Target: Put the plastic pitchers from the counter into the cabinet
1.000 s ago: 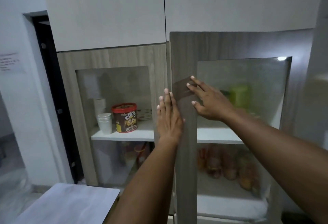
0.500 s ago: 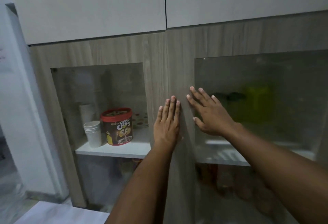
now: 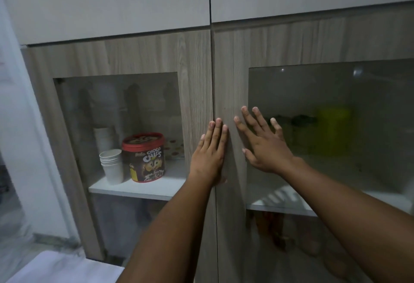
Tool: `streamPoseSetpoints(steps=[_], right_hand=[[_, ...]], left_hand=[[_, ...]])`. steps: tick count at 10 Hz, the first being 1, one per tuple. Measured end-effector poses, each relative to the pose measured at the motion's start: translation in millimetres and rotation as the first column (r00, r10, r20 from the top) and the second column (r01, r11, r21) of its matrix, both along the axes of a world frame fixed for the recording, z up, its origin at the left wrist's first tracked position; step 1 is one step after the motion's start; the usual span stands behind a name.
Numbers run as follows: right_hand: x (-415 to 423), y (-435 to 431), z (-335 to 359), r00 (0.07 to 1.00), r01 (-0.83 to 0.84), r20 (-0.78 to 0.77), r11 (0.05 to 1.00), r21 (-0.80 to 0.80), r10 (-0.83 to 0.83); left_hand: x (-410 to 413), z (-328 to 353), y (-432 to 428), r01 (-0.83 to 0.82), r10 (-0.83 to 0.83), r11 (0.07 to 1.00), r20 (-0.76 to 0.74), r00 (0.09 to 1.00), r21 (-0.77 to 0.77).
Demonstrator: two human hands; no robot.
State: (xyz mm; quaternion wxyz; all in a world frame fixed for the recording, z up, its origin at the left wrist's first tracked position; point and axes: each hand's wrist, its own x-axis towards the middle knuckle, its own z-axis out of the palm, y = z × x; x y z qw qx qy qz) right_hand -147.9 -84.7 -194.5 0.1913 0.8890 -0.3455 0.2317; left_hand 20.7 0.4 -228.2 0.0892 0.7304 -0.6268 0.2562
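Observation:
A wood-grain cabinet with two glass-paned doors fills the view. The right door (image 3: 230, 69) lies flush with the left door (image 3: 195, 81). My left hand (image 3: 210, 152) rests flat on the seam between them, fingers together. My right hand (image 3: 264, 141) presses flat on the right door's frame, fingers spread, holding nothing. Behind the right door's dark glass a yellow-green plastic pitcher (image 3: 333, 130) shows dimly on the white shelf (image 3: 280, 204).
Behind the left glass stand a stack of white paper cups (image 3: 111, 165) and a red-lidded Choco Chips tub (image 3: 144, 157). White upper cabinet doors (image 3: 112, 2) hang above. A pale counter corner (image 3: 62, 269) lies at the bottom left. Orange items sit blurred on the lower right shelf.
The right door swung from partly open to flush with the left one under my hands. The view has moved closer to the cabinet.

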Motion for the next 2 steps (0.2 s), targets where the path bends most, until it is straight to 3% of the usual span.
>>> streamPoseSetpoints(steps=[2], right_hand=[[-6.1,44.6,32.9,0.999,0.034,-0.041,0.980,0.198,-0.027]], left_hand=[[-18.1,35.9,43.5,0.051,-0.028,0.986,-0.138,0.990,0.159]])
